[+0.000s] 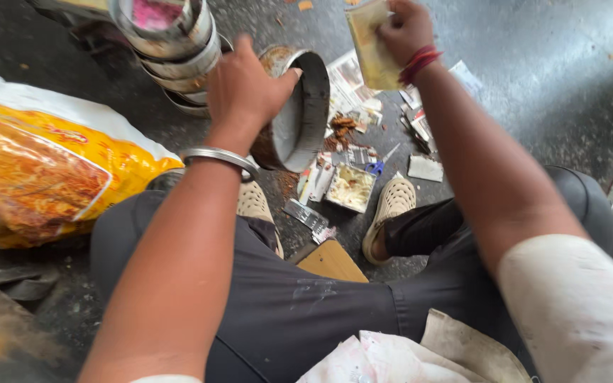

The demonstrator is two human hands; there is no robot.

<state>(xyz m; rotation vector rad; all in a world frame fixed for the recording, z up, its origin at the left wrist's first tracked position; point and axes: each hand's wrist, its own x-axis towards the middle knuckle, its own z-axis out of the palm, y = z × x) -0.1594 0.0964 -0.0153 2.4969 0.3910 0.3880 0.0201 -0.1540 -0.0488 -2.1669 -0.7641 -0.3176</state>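
Note:
My left hand (244, 84) grips the rim of a round metal tin (305, 113), tilted on its side with its open mouth facing right. A metal bangle sits on that wrist. My right hand (407, 30), with a red thread on the wrist, pinches a yellowish folded paper packet (369, 50) held above the floor at the top of the view. Below the two hands, torn paper scraps and brown powder (342, 126) lie on the dark floor. I sit with my legs bent and beige perforated shoes (391, 206) on the floor.
A stack of round metal tins (172, 42) stands at the top left. A large yellow and white printed sack (44, 163) lies at left. Blue-handled scissors (377, 166), a small open box (350, 187) and a wooden piece (331, 261) lie between my feet. White cloth (399, 358) rests on my lap.

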